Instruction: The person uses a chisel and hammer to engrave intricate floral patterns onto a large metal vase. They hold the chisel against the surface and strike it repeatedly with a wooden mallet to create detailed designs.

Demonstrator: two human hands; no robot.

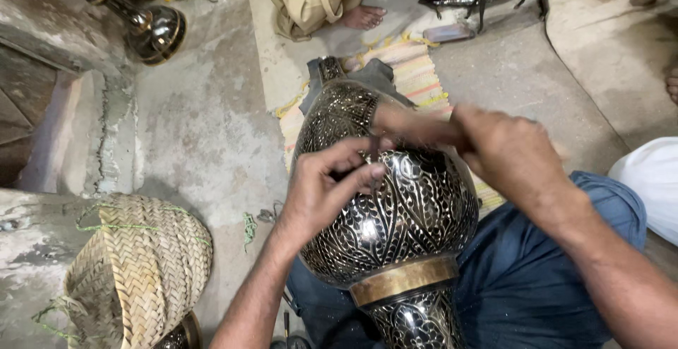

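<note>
1. At frame centre I see the engraved metal vase (pixel 395 208) lying on its side across the lap, body up-frame, brass band and neck toward the bottom edge.
2. My left hand (pixel 321 193) pinches a thin chisel (pixel 373 162) between thumb and fingertips, its tip on the dark leaf pattern.
3. My right hand (pixel 505 151) is blurred above it; fingers look curled shut around something, though I cannot tell what.
4. To work this well, I judge the tool should stay steady in the cut lines while the thighs brace the vase.
5. The woven basket (pixel 141 271), lower left, lies tipped; its contents are hidden.
</note>
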